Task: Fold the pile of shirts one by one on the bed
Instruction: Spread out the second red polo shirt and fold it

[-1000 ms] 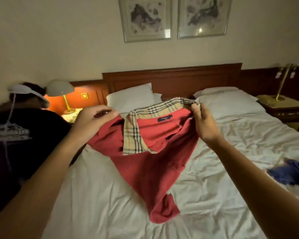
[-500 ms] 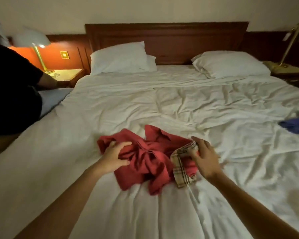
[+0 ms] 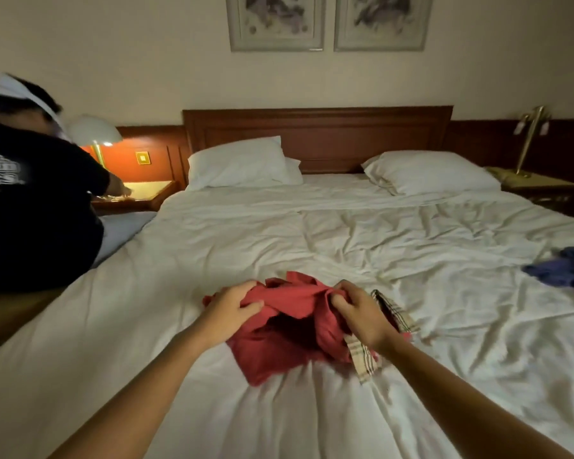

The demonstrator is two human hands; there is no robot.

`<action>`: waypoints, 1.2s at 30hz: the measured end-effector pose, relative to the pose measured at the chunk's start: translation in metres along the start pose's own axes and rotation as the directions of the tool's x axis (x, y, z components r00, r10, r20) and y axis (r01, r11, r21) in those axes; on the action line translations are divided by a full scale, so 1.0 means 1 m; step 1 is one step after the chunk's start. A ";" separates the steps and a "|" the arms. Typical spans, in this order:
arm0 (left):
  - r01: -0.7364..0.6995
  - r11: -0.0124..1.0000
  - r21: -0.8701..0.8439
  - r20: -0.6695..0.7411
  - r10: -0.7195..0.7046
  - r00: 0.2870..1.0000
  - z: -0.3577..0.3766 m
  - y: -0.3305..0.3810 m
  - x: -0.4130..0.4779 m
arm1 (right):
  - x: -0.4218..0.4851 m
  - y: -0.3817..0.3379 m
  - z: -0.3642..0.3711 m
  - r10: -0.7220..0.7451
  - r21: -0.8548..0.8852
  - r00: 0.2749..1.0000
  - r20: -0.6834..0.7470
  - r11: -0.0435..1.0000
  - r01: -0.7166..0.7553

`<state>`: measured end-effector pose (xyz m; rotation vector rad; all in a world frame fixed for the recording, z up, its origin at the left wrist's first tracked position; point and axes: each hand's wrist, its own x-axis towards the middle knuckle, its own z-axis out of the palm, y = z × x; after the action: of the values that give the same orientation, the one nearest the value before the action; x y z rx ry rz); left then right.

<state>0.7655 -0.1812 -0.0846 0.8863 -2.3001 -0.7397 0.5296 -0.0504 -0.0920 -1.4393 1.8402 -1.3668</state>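
Red shirt (image 3: 289,332) lay bunched on the bed (image 3: 212,260), both hands in the cloth.
Left hand (image 3: 227,311) gripped a red fold at the heap's left. Right hand (image 3: 358,313) had its fingers curled into cloth beside the plaid collar (image 3: 365,356). Judgement: locate both shoulder seams, spread the shirt flat and smooth it before folding; a blind pull would likely tangle the sleeves. Blue garment (image 3: 567,270) lay well apart.

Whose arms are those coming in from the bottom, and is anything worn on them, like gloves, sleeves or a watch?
They belong to the person wearing the camera. The left forearm and the right forearm are bare as far as the picture shows, no sleeve in view. The left hand and the right hand wear no gloves, and no watch, bracelet or ring is visible.
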 end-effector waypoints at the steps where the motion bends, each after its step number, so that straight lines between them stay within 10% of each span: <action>1: -0.022 0.998 -0.052 -0.026 0.020 0.999 -0.012 0.018 0.002 | 0.001 -0.017 -0.014 -0.002 0.014 1.000 -0.011 1.000 0.002; 7: -0.251 0.954 -0.166 -0.133 0.231 0.964 -0.060 0.130 0.003 | -0.019 -0.108 -0.096 -0.163 -0.346 0.986 0.036 0.924 0.165; 12: -0.389 0.916 -0.096 0.068 0.396 0.916 -0.049 0.187 -0.037 | -0.080 -0.128 -0.094 -0.348 -0.498 0.869 0.351 0.717 0.488; 22: -0.186 0.956 0.227 0.387 0.087 0.918 -0.049 0.148 -0.091 | -0.136 -0.144 -0.121 -0.472 -0.401 0.832 0.290 0.730 0.554; 33: -0.193 0.981 -0.020 -0.127 0.189 0.974 -0.144 0.186 -0.101 | -0.148 -0.197 -0.218 -0.380 -0.557 0.898 0.224 0.706 0.438; 36: -0.311 0.949 -0.055 -0.123 0.303 0.945 -0.129 0.217 -0.102 | -0.158 -0.199 -0.188 -0.280 -0.322 0.930 0.240 0.880 0.348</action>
<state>0.8251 -0.0077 0.1171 0.5043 -2.2240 -0.6165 0.5326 0.1777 0.1261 -2.0595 1.8563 -1.0111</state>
